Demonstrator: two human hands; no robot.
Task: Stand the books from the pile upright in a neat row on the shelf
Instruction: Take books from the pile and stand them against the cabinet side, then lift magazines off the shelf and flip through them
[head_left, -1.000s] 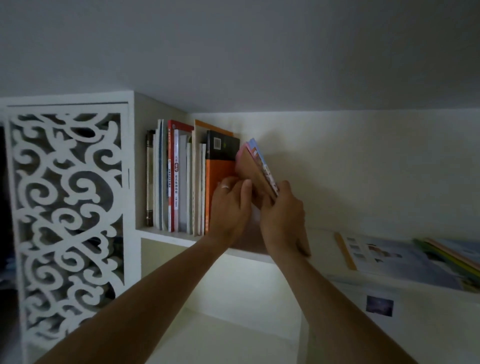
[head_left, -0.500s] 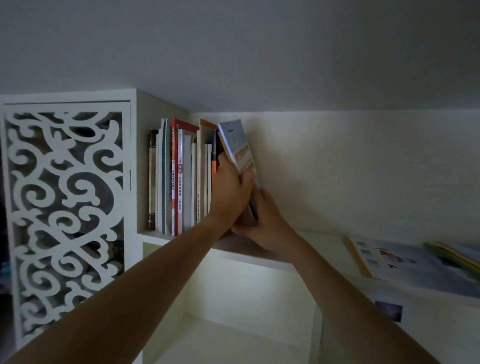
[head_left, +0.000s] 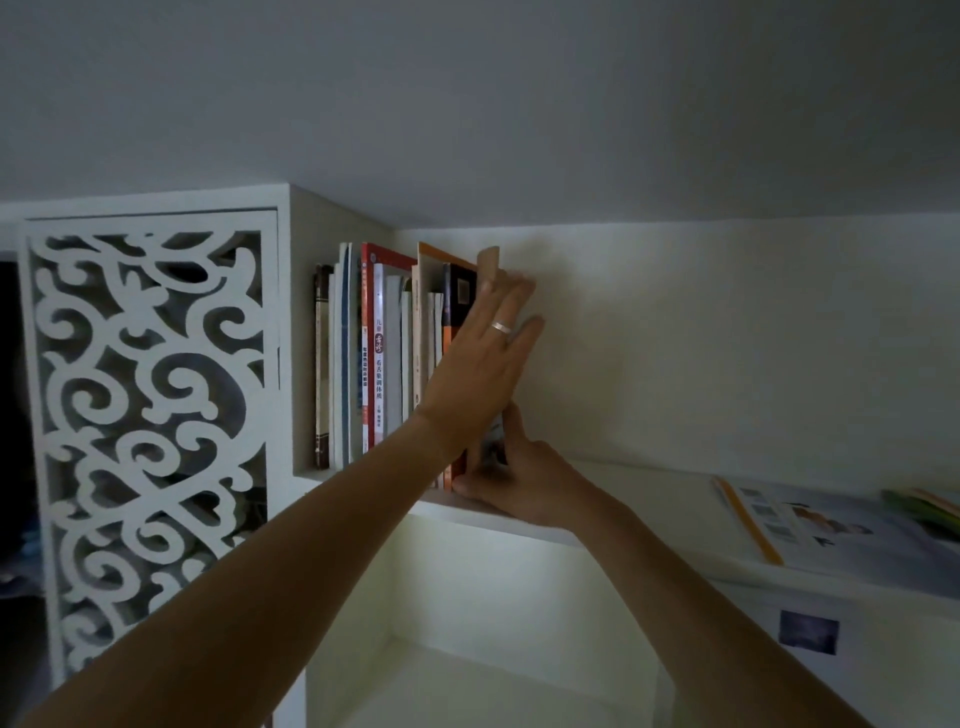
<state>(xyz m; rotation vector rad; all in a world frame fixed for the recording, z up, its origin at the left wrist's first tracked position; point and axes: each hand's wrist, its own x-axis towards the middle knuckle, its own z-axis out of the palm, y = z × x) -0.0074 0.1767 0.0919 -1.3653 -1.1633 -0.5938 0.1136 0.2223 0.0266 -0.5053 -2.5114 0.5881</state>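
Observation:
A row of upright books (head_left: 374, 358) stands at the left end of the white shelf (head_left: 644, 488). The last book in the row, tan-edged (head_left: 489, 264), stands upright against the black and orange book (head_left: 460, 299). My left hand (head_left: 485, 364), with a ring, lies flat with straight fingers against that last book's cover. My right hand (head_left: 519, 478) rests low on the shelf and holds the book's bottom edge, thumb at its front. The pile of flat books (head_left: 810, 519) lies on the shelf at the right.
A white fretwork panel (head_left: 145, 415) closes the unit to the left of the row. Below the shelf is an open white compartment (head_left: 467, 649). The ceiling hangs close above the books. A small dark sticker (head_left: 809, 631) sits on the shelf front.
The tilted book has been pushed upright against the row. My left hand went from gripping it to lying flat on its cover, and my right hand slid down to its base.

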